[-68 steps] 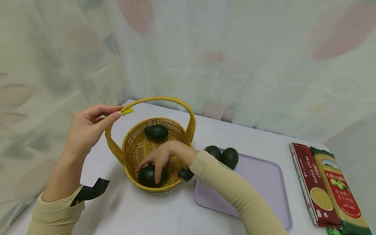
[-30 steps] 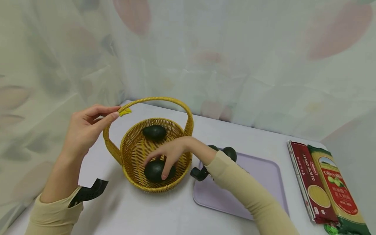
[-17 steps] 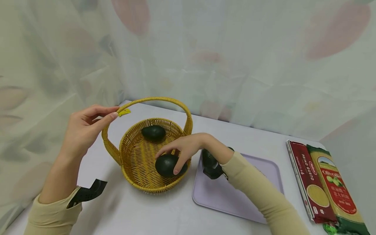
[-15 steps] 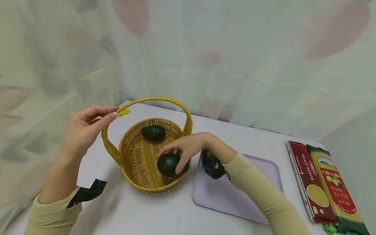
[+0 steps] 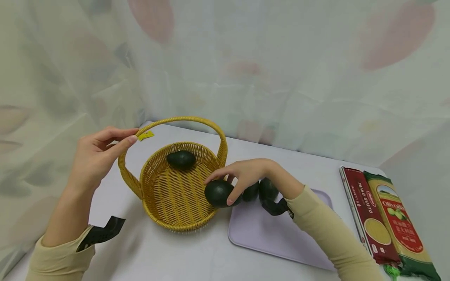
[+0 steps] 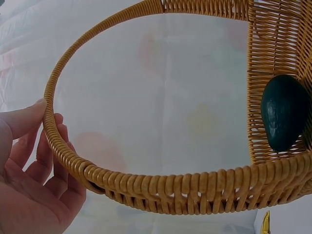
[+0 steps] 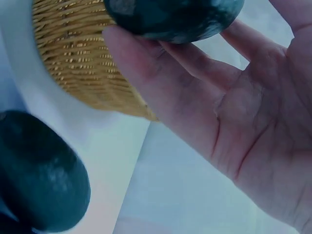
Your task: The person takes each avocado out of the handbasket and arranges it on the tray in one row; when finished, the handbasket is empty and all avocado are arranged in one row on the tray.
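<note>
My left hand (image 5: 95, 156) pinches the handle of a yellow-brown wicker basket (image 5: 151, 199) between thumb and fingers, seen close up in the left wrist view. Inside the basket, at its far side, lies a dark green avocado (image 5: 181, 159). My right hand (image 5: 246, 175) grips a second avocado (image 5: 218, 193) from above, over the basket's right rim beside the tray. In the right wrist view the fingers curl under that avocado (image 7: 175, 17). Two more avocados, one of them this near one (image 5: 251, 191), lie on the lilac tray (image 5: 267, 230), partly hidden behind my right hand and wrist.
Right of the tray lie a red spaghetti pack (image 5: 369, 214) and a green-and-yellow pasta bag (image 5: 400, 222) side by side. A small yellow tag (image 5: 145, 135) shows by the basket's handle. Patterned curtains (image 5: 281, 78) hang behind and to the left of the white table.
My right hand has carried the gripped avocado from the basket's near floor up and right, over the rim toward the tray. My left hand still holds the handle.
</note>
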`<action>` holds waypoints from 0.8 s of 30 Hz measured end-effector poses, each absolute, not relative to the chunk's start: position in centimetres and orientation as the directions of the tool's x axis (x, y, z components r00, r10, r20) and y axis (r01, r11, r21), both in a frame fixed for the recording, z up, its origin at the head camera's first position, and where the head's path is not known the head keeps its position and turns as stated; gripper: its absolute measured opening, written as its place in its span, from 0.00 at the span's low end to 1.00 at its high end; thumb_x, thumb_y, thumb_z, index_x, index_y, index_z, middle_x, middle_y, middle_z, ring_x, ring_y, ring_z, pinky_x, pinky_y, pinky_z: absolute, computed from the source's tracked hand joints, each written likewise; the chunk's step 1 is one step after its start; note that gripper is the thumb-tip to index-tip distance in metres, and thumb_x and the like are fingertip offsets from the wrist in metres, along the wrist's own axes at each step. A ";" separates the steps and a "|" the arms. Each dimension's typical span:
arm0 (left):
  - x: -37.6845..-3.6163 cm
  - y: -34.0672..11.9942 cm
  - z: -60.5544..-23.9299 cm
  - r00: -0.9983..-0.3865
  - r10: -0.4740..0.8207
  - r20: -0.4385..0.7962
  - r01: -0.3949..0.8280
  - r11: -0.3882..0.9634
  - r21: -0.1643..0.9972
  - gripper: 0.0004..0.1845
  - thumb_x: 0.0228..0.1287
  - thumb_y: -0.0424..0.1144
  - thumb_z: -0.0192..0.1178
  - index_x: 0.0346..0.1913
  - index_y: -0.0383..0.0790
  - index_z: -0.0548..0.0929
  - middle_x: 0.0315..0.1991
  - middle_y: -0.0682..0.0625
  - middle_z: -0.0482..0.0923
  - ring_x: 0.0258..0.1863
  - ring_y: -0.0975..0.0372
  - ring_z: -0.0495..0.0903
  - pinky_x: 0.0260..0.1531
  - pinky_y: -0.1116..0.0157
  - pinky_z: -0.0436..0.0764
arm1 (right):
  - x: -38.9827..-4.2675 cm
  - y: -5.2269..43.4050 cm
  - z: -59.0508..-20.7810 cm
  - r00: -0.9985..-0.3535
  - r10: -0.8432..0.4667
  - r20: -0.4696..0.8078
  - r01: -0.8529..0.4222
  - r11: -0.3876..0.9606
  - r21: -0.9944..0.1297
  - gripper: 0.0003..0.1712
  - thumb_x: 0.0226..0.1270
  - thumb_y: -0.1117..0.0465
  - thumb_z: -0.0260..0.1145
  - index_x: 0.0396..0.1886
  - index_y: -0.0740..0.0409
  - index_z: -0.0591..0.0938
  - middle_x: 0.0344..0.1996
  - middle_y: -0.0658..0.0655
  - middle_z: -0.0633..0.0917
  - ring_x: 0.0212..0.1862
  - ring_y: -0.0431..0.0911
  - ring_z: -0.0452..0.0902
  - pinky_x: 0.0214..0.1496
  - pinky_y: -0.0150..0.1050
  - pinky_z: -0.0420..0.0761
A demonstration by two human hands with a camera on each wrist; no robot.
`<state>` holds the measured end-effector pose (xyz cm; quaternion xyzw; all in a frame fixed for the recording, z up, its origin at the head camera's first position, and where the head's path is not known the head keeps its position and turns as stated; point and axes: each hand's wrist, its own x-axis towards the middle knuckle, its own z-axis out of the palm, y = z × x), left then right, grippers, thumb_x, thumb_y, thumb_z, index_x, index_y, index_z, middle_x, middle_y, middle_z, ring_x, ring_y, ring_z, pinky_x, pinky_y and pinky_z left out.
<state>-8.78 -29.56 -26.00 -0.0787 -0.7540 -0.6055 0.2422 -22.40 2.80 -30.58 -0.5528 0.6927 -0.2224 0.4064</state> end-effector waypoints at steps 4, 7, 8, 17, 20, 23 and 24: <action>-8.8 -29.5 -26.1 -0.871 -0.175 0.460 0.417 0.232 0.879 0.10 0.60 0.22 0.63 0.44 0.30 0.87 0.41 0.49 0.86 0.38 0.65 0.80 0.36 0.77 0.78 | -22.5 4.1 -30.6 -0.074 -0.950 -0.302 -0.582 0.287 -0.761 0.42 0.58 0.51 0.75 0.71 0.39 0.67 0.67 0.41 0.69 0.60 0.38 0.71 0.61 0.36 0.72; -8.8 -29.6 -26.1 -0.873 -0.176 0.456 0.413 0.234 0.880 0.10 0.61 0.22 0.63 0.44 0.31 0.87 0.41 0.50 0.86 0.38 0.65 0.80 0.36 0.77 0.78 | -22.5 5.2 -30.6 -0.111 -0.939 -0.326 -0.559 0.330 -0.760 0.41 0.58 0.51 0.75 0.70 0.35 0.68 0.65 0.39 0.70 0.56 0.41 0.75 0.60 0.39 0.73; -8.8 -29.6 -26.1 -0.874 -0.177 0.453 0.409 0.236 0.881 0.10 0.61 0.22 0.63 0.44 0.31 0.87 0.41 0.50 0.86 0.38 0.65 0.80 0.36 0.77 0.78 | -22.5 5.5 -30.6 -0.125 -0.934 -0.335 -0.551 0.346 -0.759 0.40 0.57 0.51 0.75 0.69 0.34 0.68 0.64 0.38 0.70 0.55 0.42 0.75 0.59 0.40 0.73; -8.9 -29.6 -26.2 -0.876 -0.188 0.444 0.403 0.220 0.889 0.09 0.60 0.24 0.64 0.43 0.33 0.88 0.42 0.50 0.86 0.39 0.63 0.80 0.36 0.77 0.78 | -22.3 8.7 -31.2 -0.220 -0.906 -0.361 -0.498 0.423 -0.757 0.42 0.57 0.50 0.75 0.71 0.36 0.67 0.62 0.36 0.73 0.55 0.42 0.75 0.61 0.42 0.72; -8.9 -29.5 -26.2 -0.876 -0.192 0.443 0.401 0.220 0.889 0.09 0.60 0.24 0.65 0.43 0.33 0.88 0.42 0.50 0.86 0.39 0.64 0.81 0.36 0.77 0.78 | -22.3 9.8 -31.5 -0.246 -0.898 -0.364 -0.479 0.439 -0.760 0.41 0.57 0.50 0.75 0.71 0.36 0.68 0.62 0.36 0.73 0.56 0.43 0.75 0.61 0.44 0.71; -8.9 -29.6 -26.3 -0.874 -0.195 0.445 0.405 0.213 0.889 0.09 0.60 0.23 0.64 0.43 0.33 0.88 0.42 0.50 0.86 0.39 0.64 0.81 0.36 0.77 0.78 | -22.3 11.0 -31.9 -0.278 -0.886 -0.372 -0.460 0.463 -0.758 0.41 0.57 0.50 0.75 0.70 0.35 0.68 0.62 0.37 0.73 0.56 0.46 0.74 0.61 0.46 0.71; -9.0 -29.6 -26.3 -0.873 -0.196 0.446 0.406 0.214 0.888 0.10 0.60 0.23 0.64 0.43 0.33 0.88 0.42 0.50 0.86 0.38 0.64 0.81 0.36 0.77 0.78 | -22.3 11.4 -32.0 -0.289 -0.881 -0.375 -0.453 0.471 -0.757 0.41 0.57 0.49 0.75 0.70 0.34 0.68 0.62 0.38 0.72 0.56 0.47 0.74 0.61 0.47 0.71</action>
